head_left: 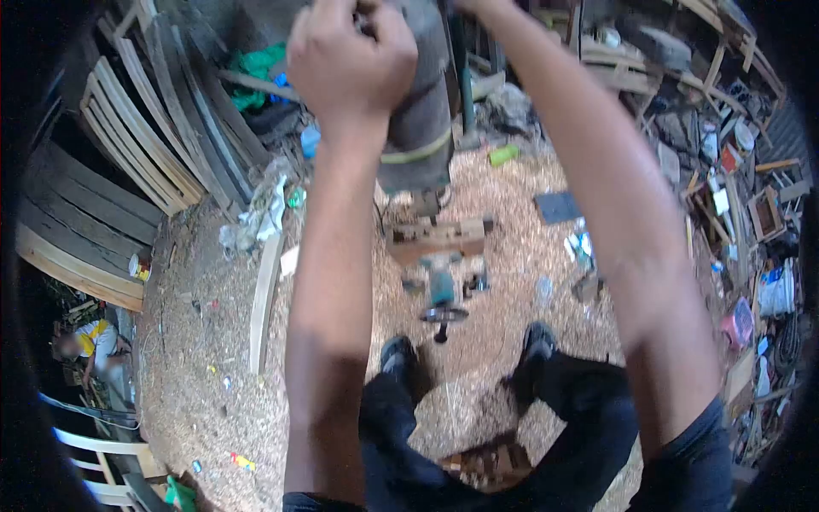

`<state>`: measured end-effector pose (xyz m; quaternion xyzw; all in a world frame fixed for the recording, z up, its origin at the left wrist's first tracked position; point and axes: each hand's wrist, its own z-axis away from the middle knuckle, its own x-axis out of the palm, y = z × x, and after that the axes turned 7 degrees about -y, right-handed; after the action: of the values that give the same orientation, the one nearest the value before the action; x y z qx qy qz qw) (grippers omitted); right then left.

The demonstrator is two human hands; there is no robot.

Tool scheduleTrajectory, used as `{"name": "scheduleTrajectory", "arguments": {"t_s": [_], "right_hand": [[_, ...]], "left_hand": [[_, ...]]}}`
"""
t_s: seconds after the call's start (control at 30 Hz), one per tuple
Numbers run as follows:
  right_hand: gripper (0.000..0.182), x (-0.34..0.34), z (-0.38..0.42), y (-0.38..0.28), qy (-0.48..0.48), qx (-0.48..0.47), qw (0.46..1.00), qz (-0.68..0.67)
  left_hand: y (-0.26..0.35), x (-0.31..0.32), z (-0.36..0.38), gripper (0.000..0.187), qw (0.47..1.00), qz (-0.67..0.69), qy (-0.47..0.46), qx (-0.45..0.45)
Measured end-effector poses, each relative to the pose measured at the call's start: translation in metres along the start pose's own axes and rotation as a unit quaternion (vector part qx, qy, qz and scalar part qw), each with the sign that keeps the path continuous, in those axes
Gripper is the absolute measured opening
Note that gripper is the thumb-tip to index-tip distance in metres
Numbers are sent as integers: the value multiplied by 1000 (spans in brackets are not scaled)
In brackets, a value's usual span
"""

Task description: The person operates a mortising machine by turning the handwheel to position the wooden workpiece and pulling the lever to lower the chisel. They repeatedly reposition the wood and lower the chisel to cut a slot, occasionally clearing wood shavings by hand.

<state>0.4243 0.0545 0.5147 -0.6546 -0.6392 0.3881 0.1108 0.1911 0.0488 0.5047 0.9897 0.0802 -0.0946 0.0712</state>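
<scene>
My left hand (351, 53) is raised at the top of the view, fingers curled in; what they grip, if anything, I cannot make out. It is in front of the large grey body (422, 119) of a standing machine with a yellowish band. My right forearm (589, 128) reaches up past the machine's right side, and the hand is cut off by the top edge. Below the machine's head is a wooden and metal work table (439, 239) with a green part and a handwheel (444, 315). My feet are on either side of its base.
Wood shavings cover the floor (205, 341). Long curved boards (136, 136) lean at the left, and one narrow board (266, 303) lies nearby. Clutter and a pink container (735, 324) line the right. A person (94, 346) in yellow and white is low at far left.
</scene>
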Motion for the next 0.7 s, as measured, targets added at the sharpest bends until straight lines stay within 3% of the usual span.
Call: {"name": "scheduleTrajectory", "arguments": {"t_s": [0.03, 0.1, 0.13, 0.17, 0.23, 0.4, 0.7], "right_hand": [[51, 2, 6, 1, 2, 39, 998, 54], [32, 6, 15, 17, 57, -183, 981, -10], [27, 3, 10, 16, 8, -129, 992, -6], [32, 0, 6, 13, -43, -72, 996, -2], [22, 3, 7, 12, -7, -104, 995, 5], [24, 6, -3, 14, -43, -47, 998, 18], [21, 15, -9, 17, -90, 3, 996, 0]], "left_hand": [[-1, 1, -2, 18, 1000, 2, 7, 12], [14, -8, -14, 16, 991, 37, -67, -113], [14, -10, -23, 17, 985, 57, -84, -140], [11, -11, -29, 19, 977, 76, -103, -168], [1, -11, -41, 22, 972, 83, -147, -164], [-5, -15, -59, 29, 945, 115, -222, -209], [-12, -17, -52, 23, 944, 208, -100, -234]]}}
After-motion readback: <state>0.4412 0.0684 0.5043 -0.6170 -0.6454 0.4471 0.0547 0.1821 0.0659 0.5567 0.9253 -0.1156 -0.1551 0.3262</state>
